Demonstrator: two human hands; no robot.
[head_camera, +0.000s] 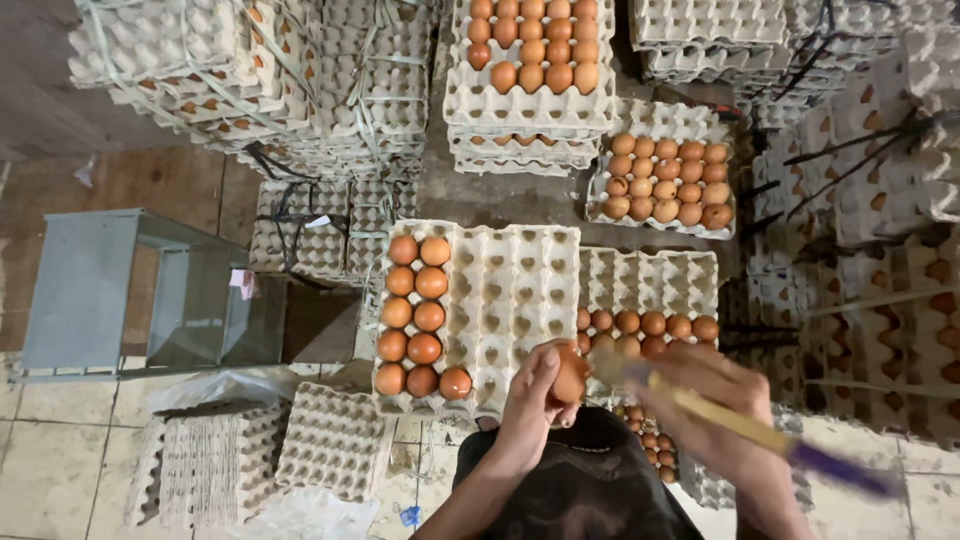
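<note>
Head view: left hand (535, 395) grips egg (570, 378) at tray (515, 270) edge (right hand (715, 395), blurred, probably clasps brush (740, 425)).

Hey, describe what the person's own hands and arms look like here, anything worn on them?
Both are bare: the left hand and the right hand wear no gloves, and no rings, watch or bracelet show. The forearms are uncovered with no sleeve reaching them. A dark, black-looking shirt covers the torso below. The right hand is motion-blurred, so fine detail there cannot be told.
</note>
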